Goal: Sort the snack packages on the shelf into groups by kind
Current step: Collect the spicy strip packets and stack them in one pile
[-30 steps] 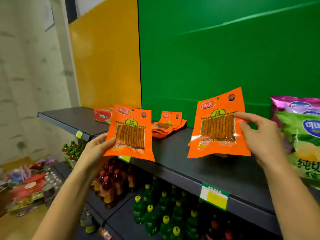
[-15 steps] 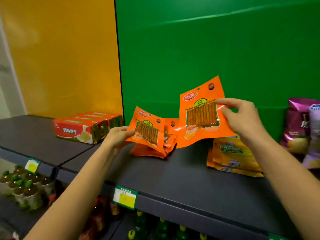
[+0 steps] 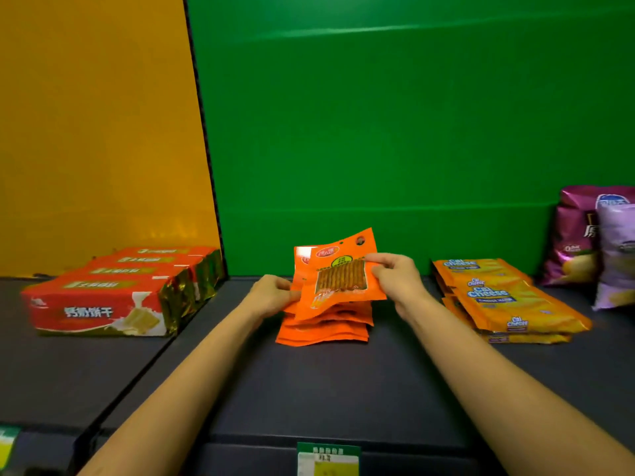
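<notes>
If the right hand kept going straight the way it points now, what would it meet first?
The right hand points left and slightly away, pinching an orange packet. Beyond it, probably the left hand over the orange stack; depth is unclear.

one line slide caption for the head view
Both hands, left and right, hold orange snack packets over the matching stack.

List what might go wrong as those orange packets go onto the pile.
1. The orange pile is already fanned and uneven; dropping more on top may make slippery packets slide off.
2. Both hands, left and right, pinch overlapping orange packets by the edges; one could slip from the grip.
3. The cheese packets lie close on the right, so a slide could mix the groups.
</notes>
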